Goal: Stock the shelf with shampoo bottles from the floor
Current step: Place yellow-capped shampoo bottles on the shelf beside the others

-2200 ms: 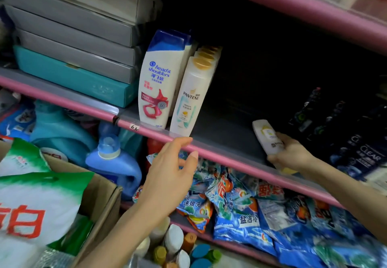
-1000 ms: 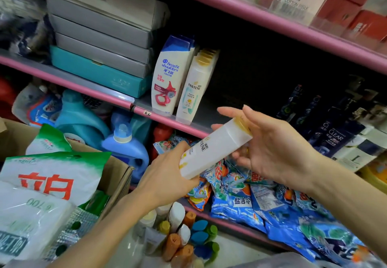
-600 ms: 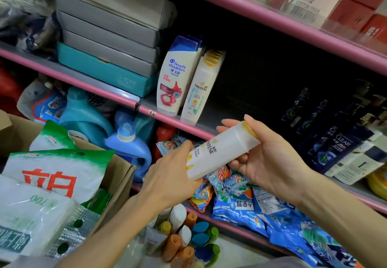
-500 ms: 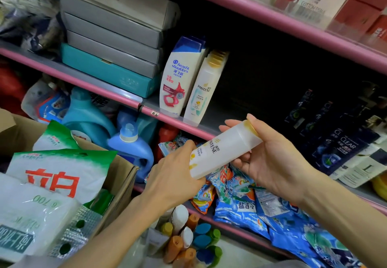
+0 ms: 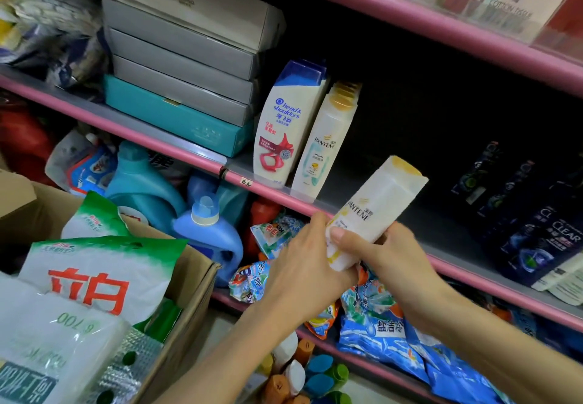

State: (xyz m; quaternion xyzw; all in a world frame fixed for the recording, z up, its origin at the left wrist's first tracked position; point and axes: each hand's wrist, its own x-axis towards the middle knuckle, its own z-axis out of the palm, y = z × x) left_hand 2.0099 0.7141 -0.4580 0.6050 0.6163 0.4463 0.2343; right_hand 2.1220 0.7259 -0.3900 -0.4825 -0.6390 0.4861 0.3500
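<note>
A white Pantene bottle with a yellow cap [image 5: 377, 205] is tilted, cap up to the right, in front of the pink-edged shelf [image 5: 271, 187]. My left hand [image 5: 303, 265] grips its base from the left. My right hand [image 5: 383, 257] grips the same base from the right, thumb across the front. On the shelf stand a row of Pantene bottles [image 5: 325, 145] and a row of Head & Shoulders bottles [image 5: 284, 126]. More small bottles [image 5: 303, 375] stand on the floor below, seen from the caps.
Stacked grey boxes over a teal box [image 5: 176, 116] fill the shelf's left. Dark Clear bottles [image 5: 549, 246] stand at the right, with a dark gap between them and the Pantene row. A cardboard box with detergent bags [image 5: 94, 280] is at lower left. Blue jugs [image 5: 205, 233] and packets sit below.
My right hand slid from the bottle's cap end down to its base beside my left hand. The bottle swung up from nearly level to steeper, cap toward the shelf gap.
</note>
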